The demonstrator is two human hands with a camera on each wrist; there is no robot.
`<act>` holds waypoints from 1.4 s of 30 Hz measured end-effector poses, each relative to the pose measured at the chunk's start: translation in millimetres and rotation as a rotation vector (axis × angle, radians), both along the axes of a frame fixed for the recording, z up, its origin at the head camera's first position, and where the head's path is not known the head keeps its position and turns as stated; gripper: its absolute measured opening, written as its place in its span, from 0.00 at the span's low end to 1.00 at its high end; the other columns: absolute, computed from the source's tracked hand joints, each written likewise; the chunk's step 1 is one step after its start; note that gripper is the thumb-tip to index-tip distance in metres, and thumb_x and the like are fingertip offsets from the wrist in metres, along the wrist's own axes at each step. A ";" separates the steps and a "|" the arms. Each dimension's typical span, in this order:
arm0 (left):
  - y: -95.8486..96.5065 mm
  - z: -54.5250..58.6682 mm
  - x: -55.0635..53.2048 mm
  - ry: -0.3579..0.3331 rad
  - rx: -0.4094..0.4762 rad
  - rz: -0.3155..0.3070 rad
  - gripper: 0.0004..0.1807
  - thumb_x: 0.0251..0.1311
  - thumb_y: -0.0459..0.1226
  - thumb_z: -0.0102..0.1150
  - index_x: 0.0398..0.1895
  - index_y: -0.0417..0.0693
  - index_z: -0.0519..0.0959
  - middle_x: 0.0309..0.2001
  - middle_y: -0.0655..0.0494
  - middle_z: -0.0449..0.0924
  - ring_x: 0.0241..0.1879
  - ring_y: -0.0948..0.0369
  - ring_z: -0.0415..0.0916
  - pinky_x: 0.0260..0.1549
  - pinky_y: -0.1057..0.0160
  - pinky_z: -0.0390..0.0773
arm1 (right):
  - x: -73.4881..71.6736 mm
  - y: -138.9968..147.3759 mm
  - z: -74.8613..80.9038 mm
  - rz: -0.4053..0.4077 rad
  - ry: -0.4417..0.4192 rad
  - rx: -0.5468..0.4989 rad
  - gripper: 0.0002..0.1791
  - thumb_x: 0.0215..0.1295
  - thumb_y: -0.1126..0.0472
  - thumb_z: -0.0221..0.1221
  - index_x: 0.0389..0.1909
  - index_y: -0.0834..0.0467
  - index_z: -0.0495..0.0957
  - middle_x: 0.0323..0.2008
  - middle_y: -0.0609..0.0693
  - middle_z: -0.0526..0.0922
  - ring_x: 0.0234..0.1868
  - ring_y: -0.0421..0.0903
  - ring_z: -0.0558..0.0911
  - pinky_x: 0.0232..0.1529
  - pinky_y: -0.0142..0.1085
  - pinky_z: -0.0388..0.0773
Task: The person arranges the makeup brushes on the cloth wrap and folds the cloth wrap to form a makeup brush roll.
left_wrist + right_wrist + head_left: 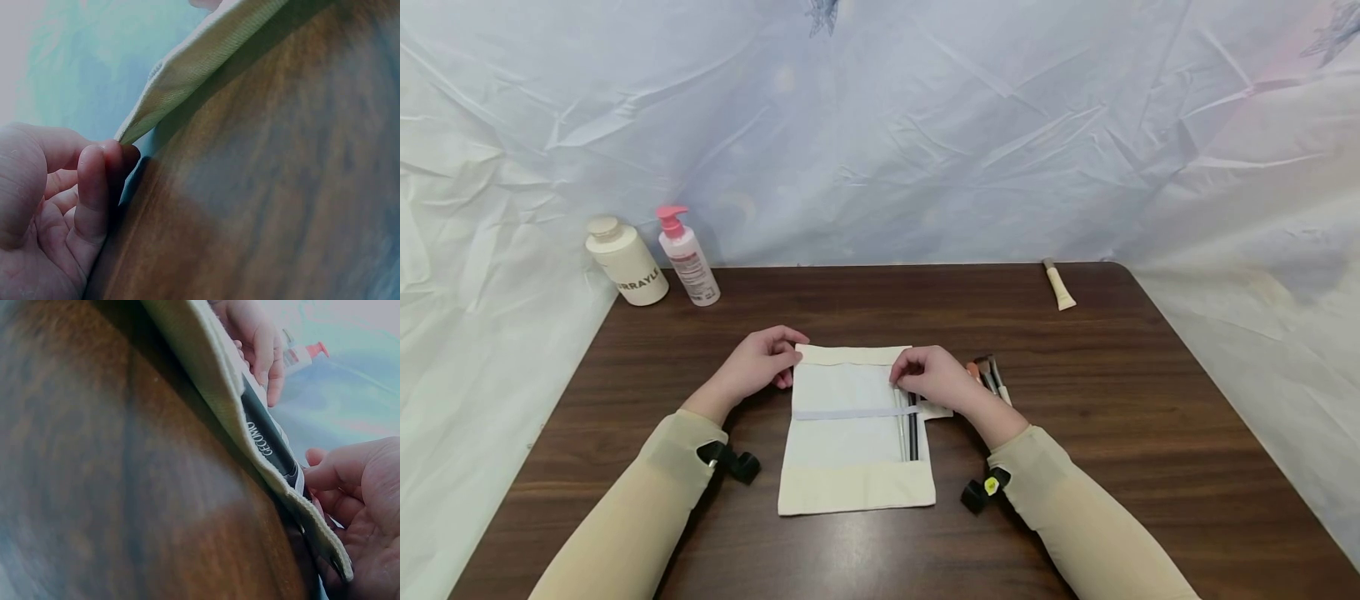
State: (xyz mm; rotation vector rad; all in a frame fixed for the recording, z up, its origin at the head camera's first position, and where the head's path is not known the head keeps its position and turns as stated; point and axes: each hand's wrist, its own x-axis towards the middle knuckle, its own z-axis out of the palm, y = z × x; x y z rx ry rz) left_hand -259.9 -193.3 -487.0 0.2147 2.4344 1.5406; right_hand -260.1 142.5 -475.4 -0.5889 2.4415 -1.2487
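A cream fabric brush roll (pixel 850 487) lies unfolded on the table, a pale elastic band across its middle. Its top edge is folded down as a narrow flap. Along its right side, a black-handled brush (pixel 265 434) with white lettering and a slim pale stick (pixel 901 433) sit under the band. My left hand (pixel 762 362) pinches the roll's upper left corner between thumb and fingers. At the upper right, my right hand (pixel 934 375) has its fingers curled at the flap's end, above the brush handles; its exact contact is partly hidden.
Several makeup brushes (pixel 988 375) and a pale piece lie right of the roll, partly behind my right wrist. A small cream tube (pixel 1059 285) lies at the back right. A white bottle (pixel 627 262) and a pink-topped pump bottle (pixel 689 262) stand at the back left.
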 end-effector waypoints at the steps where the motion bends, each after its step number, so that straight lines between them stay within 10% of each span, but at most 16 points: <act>1: 0.0 -0.1 0.0 0.000 0.001 0.000 0.16 0.72 0.35 0.60 0.60 0.44 0.78 0.31 0.46 0.82 0.25 0.54 0.80 0.27 0.60 0.85 | -0.1 0.0 -0.1 0.001 -0.001 -0.001 0.08 0.68 0.66 0.61 0.34 0.51 0.86 0.35 0.45 0.85 0.35 0.48 0.79 0.38 0.39 0.77; 24: 0.5 0.0 -1.7 -0.007 -0.001 0.001 0.15 0.72 0.35 0.59 0.60 0.44 0.78 0.30 0.46 0.82 0.25 0.53 0.80 0.28 0.59 0.85 | -6.1 14.7 15.5 -0.043 0.027 -0.061 0.06 0.73 0.63 0.60 0.45 0.57 0.85 0.41 0.50 0.87 0.41 0.48 0.84 0.43 0.40 0.82; 42: -0.3 0.4 -2.8 -0.008 -0.022 -0.006 0.16 0.73 0.36 0.60 0.60 0.45 0.77 0.31 0.46 0.82 0.26 0.52 0.80 0.29 0.59 0.86 | -7.6 92.5 25.8 -0.203 0.008 -0.022 0.11 0.76 0.63 0.57 0.51 0.65 0.81 0.37 0.60 0.85 0.35 0.51 0.83 0.37 0.41 0.82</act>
